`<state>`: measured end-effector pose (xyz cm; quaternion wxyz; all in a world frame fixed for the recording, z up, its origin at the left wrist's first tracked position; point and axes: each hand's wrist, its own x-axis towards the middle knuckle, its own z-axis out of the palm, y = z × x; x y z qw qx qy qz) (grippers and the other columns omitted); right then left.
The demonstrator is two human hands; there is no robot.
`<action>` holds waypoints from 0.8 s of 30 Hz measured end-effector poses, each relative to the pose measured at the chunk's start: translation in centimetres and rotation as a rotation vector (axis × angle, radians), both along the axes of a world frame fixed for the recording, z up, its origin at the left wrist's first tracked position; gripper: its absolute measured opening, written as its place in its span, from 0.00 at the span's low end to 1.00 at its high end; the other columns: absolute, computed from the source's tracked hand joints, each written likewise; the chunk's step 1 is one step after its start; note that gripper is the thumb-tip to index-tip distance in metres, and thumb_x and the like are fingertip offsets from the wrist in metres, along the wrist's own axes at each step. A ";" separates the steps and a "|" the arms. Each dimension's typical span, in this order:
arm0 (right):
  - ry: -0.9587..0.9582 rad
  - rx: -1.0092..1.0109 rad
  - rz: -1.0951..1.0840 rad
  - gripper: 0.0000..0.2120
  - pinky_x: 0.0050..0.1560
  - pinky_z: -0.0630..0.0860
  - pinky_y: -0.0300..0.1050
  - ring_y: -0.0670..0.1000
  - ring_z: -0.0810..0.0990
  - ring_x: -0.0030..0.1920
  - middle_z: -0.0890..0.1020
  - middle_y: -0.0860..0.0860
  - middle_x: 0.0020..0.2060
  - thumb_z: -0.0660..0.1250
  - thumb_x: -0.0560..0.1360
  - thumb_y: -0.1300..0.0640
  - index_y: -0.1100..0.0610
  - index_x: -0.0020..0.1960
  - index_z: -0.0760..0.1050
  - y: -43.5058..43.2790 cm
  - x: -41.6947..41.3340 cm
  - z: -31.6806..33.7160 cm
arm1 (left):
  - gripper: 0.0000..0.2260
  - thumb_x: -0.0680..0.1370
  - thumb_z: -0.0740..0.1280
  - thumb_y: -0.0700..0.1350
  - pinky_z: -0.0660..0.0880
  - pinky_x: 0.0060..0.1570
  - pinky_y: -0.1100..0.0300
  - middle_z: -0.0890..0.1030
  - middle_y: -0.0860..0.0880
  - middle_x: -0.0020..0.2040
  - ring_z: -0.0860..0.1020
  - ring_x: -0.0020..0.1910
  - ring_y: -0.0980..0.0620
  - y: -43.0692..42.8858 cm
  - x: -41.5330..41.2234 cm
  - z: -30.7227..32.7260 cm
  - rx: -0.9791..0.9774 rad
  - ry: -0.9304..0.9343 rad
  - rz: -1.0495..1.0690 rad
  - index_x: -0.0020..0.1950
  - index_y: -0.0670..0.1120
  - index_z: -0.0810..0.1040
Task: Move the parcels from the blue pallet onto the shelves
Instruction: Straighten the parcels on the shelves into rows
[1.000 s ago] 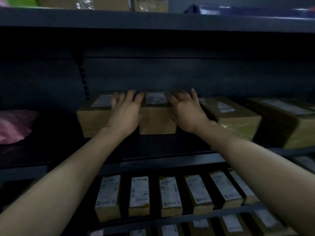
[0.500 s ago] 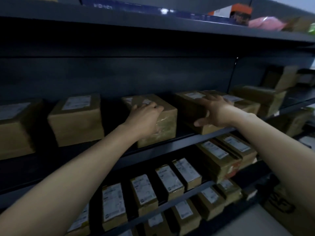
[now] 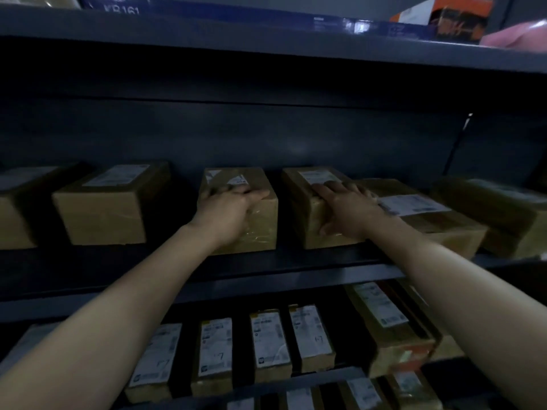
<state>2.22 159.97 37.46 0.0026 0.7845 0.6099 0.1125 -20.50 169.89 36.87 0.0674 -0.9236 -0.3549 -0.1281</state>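
- Nearest to me, low in view, the lower shelf (image 3: 266, 291) carries a row of small cardboard boxes (image 3: 269, 344) standing side by side, white labels facing up, with a larger taped box (image 3: 387, 329) to their right.
- My two bare forearms reach over that row toward the middle shelf (image 3: 296, 261).
- My left hand (image 3: 228, 211) lies over the front top edge of a taped brown parcel (image 3: 254, 229), fingers spread and curled onto its top, palm against its front face.
- My right hand (image 3: 343, 211) rests flat on the neighbouring parcel (image 3: 305, 202), fingers stretched across its top near the white label, thumb down its front; I cannot tell whether it grips or only presses.
- Both parcels sit on the middle shelf, just beside each other with a dark gap between.
- Left of them stands another labelled box (image 3: 109, 205); right of them lies a wider flat parcel (image 3: 429, 220).
- Farthest up, the top shelf (image 3: 266, 39) holds a dark blue carton (image 3: 236, 16) and an orange box (image 3: 450, 16).
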 end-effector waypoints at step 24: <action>-0.067 0.201 0.113 0.36 0.74 0.47 0.57 0.58 0.59 0.73 0.63 0.55 0.73 0.65 0.75 0.57 0.52 0.77 0.51 2.9 0.0 -0.3 | 0.30 0.76 0.64 0.42 0.54 0.69 0.45 0.60 0.48 0.75 0.60 0.73 0.42 2.5 2.8 0.9 0.066 -0.071 0.075 0.75 0.56 0.58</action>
